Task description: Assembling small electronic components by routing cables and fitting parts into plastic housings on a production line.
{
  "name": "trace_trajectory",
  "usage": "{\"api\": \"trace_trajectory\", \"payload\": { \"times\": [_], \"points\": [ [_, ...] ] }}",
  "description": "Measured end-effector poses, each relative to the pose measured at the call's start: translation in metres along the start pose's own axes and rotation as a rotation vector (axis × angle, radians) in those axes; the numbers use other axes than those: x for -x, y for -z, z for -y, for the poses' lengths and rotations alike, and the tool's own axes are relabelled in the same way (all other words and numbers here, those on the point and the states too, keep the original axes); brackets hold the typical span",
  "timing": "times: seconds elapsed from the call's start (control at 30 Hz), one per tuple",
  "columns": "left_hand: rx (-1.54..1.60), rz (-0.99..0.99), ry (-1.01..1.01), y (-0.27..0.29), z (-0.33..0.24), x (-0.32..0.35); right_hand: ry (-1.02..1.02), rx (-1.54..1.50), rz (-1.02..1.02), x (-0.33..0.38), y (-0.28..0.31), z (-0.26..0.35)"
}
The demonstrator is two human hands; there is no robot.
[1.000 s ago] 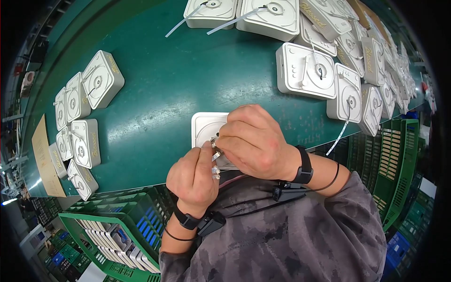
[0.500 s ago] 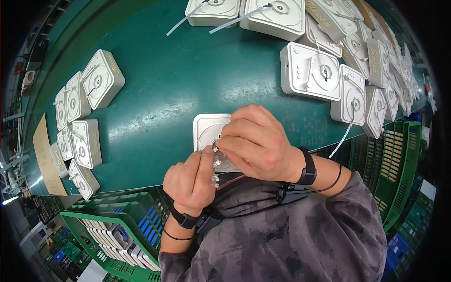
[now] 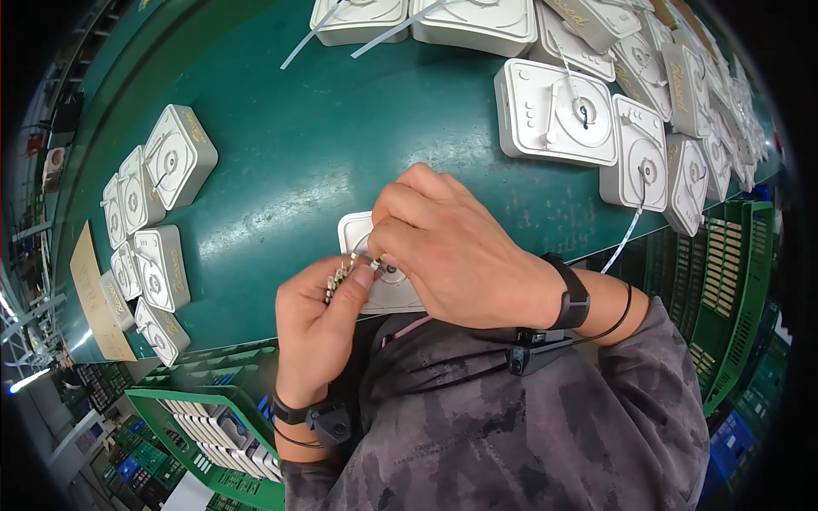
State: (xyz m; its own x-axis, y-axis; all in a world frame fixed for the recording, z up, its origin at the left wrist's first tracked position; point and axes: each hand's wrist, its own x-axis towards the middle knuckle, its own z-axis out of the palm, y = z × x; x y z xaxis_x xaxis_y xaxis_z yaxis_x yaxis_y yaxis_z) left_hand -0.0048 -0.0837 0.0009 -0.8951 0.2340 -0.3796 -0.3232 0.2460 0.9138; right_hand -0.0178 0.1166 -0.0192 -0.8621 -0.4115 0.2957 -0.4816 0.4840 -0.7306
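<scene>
Directly in front of me on the green table lies a white, record-player-shaped housing (image 3: 353,228), partly covered by both hands. My left hand (image 3: 311,324) is closed over it, thumb against fingers, on a cluster of small white-and-metal pieces (image 3: 335,284) that look like connectors. Close against its thumb, my right hand (image 3: 456,251) has its fingers pinched together over the housing's round middle. A small pale piece (image 3: 375,265) shows at the right fingertips, too small to name surely.
More white record-player-shaped housings (image 3: 558,111) crowd the right, some with pale strips hanging out. Others (image 3: 162,268) stand at the left beside a cardboard sheet (image 3: 95,294). Green crates (image 3: 213,396) sit below the table edge, with another (image 3: 733,298) at right.
The small pieces hung below my left thumb and now lie between left thumb and fingers. My left hand has turned, and both hands have shifted slightly left. The whole view has tilted a little.
</scene>
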Motion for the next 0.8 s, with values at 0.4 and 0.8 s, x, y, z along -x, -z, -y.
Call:
{"api": "trace_trajectory", "payload": {
  "times": [0.4,0.8],
  "points": [
    [-0.033,-0.024,-0.051,-0.003,0.01,0.003,0.013,0.007,-0.001,0.002,-0.001,-0.003],
    [-0.648,-0.21,-0.524,-0.019,0.014,0.007,0.122,0.037,-0.088,0.008,-0.006,-0.005]
  ]
}}
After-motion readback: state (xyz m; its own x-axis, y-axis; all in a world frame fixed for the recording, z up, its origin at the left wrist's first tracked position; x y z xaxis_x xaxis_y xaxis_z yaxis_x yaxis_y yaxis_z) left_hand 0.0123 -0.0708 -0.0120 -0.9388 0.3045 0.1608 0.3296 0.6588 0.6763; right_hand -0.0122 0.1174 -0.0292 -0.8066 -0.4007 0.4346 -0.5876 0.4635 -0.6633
